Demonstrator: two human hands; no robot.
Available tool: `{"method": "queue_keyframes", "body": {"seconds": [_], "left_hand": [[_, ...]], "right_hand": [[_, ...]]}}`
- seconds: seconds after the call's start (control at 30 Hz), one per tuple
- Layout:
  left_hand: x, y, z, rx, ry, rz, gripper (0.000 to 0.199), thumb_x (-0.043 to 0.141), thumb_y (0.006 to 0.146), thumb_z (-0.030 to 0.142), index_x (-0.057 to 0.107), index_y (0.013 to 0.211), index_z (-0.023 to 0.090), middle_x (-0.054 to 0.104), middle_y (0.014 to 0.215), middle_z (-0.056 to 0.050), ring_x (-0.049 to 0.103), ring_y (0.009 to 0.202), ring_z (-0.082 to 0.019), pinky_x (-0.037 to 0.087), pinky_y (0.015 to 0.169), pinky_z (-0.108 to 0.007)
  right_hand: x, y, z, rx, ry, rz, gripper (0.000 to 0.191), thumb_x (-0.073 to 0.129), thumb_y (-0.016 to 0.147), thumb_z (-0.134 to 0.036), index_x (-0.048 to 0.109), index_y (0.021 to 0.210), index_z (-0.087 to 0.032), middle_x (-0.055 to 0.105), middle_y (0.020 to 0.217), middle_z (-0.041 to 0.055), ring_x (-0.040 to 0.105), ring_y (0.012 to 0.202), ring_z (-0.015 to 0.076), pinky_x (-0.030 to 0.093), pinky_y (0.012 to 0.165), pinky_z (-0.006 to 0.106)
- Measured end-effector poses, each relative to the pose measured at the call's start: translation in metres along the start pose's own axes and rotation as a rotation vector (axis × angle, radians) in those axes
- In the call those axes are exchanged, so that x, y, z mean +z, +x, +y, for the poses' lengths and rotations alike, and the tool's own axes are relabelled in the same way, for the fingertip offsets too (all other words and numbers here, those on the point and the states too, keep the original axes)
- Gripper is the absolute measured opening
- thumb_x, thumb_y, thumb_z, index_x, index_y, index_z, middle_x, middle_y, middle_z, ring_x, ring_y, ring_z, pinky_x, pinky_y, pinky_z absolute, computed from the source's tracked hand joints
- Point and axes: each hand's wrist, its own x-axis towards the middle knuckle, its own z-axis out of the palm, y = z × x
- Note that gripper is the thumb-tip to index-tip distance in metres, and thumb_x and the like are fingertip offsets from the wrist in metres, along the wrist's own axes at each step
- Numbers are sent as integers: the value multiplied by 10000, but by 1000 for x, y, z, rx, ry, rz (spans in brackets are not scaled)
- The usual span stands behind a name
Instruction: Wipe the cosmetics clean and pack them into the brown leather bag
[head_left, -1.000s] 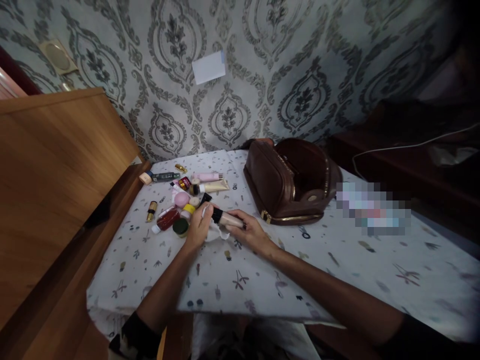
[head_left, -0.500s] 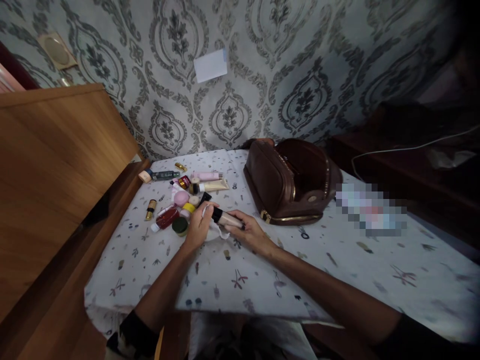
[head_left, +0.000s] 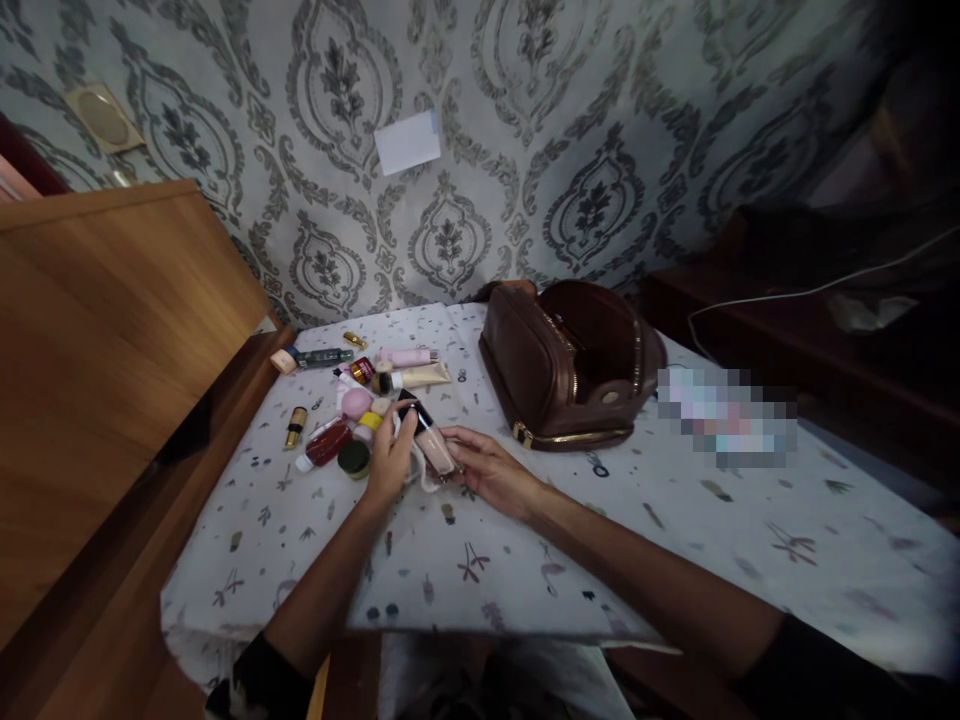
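Observation:
A beige bottle with a black cap (head_left: 435, 448) is tilted between my two hands. My left hand (head_left: 391, 455) is closed around its capped end, with a white cloth (head_left: 426, 478) bunched beneath. At the bottle's lower end, my right hand (head_left: 491, 468) touches its side with fingers partly spread. Just left of my left hand lie a dark green-lidded jar (head_left: 354, 459), a red bottle (head_left: 328, 442), a yellow-banded jar (head_left: 368, 425) and a pink round item (head_left: 356, 402). Behind them are a cream tube (head_left: 424, 375) and a pink tube (head_left: 409, 357).
An open brown bag (head_left: 525, 370) stands at the back right of the patterned tablecloth (head_left: 525, 570). A blurred pixelated item (head_left: 727, 415) lies farther right. At left are a wooden panel (head_left: 112, 330), a small gold-and-black tube (head_left: 295, 427) and a dark green bottle (head_left: 324, 357).
The bottle has turned to a steeper angle, with its pale side now more visible. My right hand has loosened its fingers along it. The whole view has shifted slightly.

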Motion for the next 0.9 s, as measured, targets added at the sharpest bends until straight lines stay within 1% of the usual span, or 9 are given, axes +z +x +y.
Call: {"method": "queue_keyframes", "body": {"seconds": [0.13, 0.2, 0.3, 0.47, 0.6, 0.67, 0.73, 0.8, 0.9], "left_hand": [[1, -6, 7, 160, 154, 0, 387, 395, 989, 469, 579, 1196, 198, 640, 1140, -91, 582, 1111, -213, 420, 1025, -376], [4, -10, 7, 226, 208, -70, 413, 358, 1003, 452, 540, 1272, 196, 621, 1176, -104, 570, 1136, -218, 416, 1038, -399], [7, -16, 5, 319, 289, -213, 456, 374, 1002, 427, 447, 1399, 214, 534, 1373, -129, 482, 1299, -244, 355, 1115, -440], [9, -23, 0, 361, 346, -361, 636, 487, 965, 404, 244, 1526, 229, 348, 1559, -149, 325, 1446, -279, 280, 1183, -482], [10, -26, -4, 358, 344, -439, 644, 522, 947, 350, 267, 1523, 213, 414, 1528, -153, 380, 1419, -283, 323, 1166, -484], [9, -25, -4, 324, 318, -458, 578, 496, 954, 337, 343, 1495, 204, 486, 1479, -152, 522, 1301, -277, 420, 1096, -459], [6, -22, -3, 227, 260, -469, 534, 473, 959, 364, 413, 1461, 195, 542, 1424, -160, 688, 991, -239, 556, 898, -409], [1, -18, 1, 90, 160, -471, 528, 469, 954, 410, 458, 1435, 192, 599, 1349, -159, 682, 661, -159, 583, 660, -340], [-5, -12, 6, -53, 23, -488, 544, 508, 927, 462, 508, 1400, 193, 676, 1215, -130, 614, 501, -115, 531, 521, -286]], "right_hand": [[-1, 0, 5, -4, -81, 31, 496, 884, 625, -315, 665, 1060, -223, 659, 892, -5, 615, 770, 118, 473, 681, 233], [0, 1, 8, -7, -120, 47, 528, 891, 603, -310, 658, 1068, -220, 630, 865, -16, 605, 765, 118, 476, 676, 234], [1, 1, 6, -45, -122, 86, 545, 898, 572, -317, 649, 1046, -216, 606, 859, -18, 604, 771, 133, 501, 690, 261], [-2, 3, -6, -181, -69, 232, 493, 900, 553, -300, 632, 961, -237, 579, 822, -37, 594, 731, 118, 498, 646, 236], [-4, 5, -14, -248, -48, 314, 482, 905, 549, -347, 574, 880, -235, 611, 812, -42, 608, 713, 122, 506, 638, 249], [-4, 4, -17, -246, -73, 309, 492, 905, 549, -374, 570, 881, -232, 641, 856, -27, 623, 748, 139, 521, 664, 275], [-3, 2, -20, -257, -123, 304, 496, 886, 575, -427, 600, 931, -233, 657, 895, -7, 624, 788, 155, 520, 669, 282], [-2, 0, -23, -291, -177, 313, 495, 850, 618, -487, 631, 980, -230, 659, 913, 9, 609, 807, 159, 506, 658, 271], [-3, -1, -28, -330, -209, 305, 452, 825, 657, -501, 648, 967, -224, 639, 874, 3, 568, 742, 133, 465, 615, 245]]}}
